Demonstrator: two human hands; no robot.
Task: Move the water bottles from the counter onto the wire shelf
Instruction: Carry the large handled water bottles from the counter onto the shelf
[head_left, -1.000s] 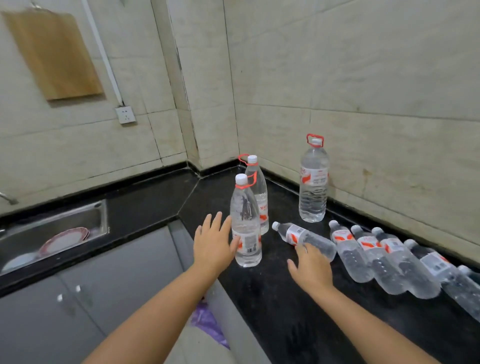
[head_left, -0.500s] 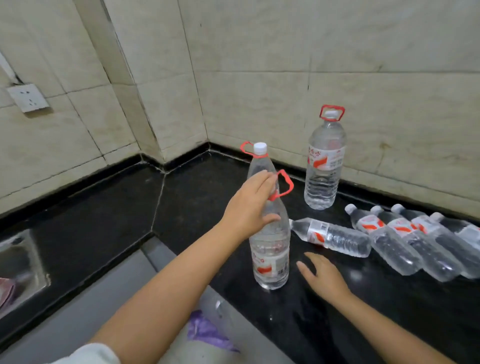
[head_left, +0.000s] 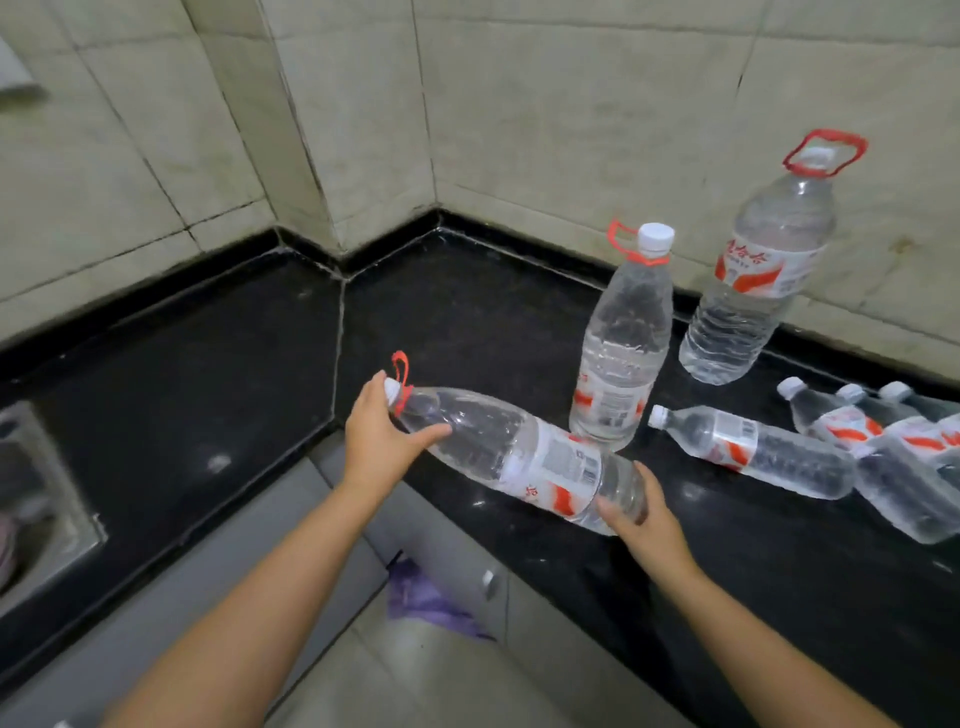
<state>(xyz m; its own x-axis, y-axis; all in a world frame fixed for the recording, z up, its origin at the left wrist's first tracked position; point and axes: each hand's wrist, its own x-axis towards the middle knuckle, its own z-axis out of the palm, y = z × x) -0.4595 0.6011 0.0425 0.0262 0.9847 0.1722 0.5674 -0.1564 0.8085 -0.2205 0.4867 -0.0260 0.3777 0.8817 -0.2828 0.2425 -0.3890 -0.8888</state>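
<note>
A tall clear water bottle (head_left: 514, 453) with a red handle ring is tipped almost flat above the black counter (head_left: 218, 364), near its front edge. My left hand (head_left: 382, 434) grips its neck and my right hand (head_left: 641, 514) cups its base. Behind it a second tall bottle (head_left: 621, 343) stands upright. A bigger bottle (head_left: 758, 275) stands against the wall. A small bottle (head_left: 753, 452) lies on its side to the right, with several more small bottles (head_left: 904, 467) lying beyond it. No wire shelf is in view.
Tiled walls meet in a corner behind the counter. A steel sink (head_left: 31, 499) is set into the counter at the far left. Grey cabinet doors (head_left: 218, 566) run under the counter, and a purple cloth (head_left: 431, 603) lies on the floor below.
My left hand has tipped the near tall bottle from upright to nearly flat. My right hand has left the counter top and taken the bottle's base. The view has swung right and closer.
</note>
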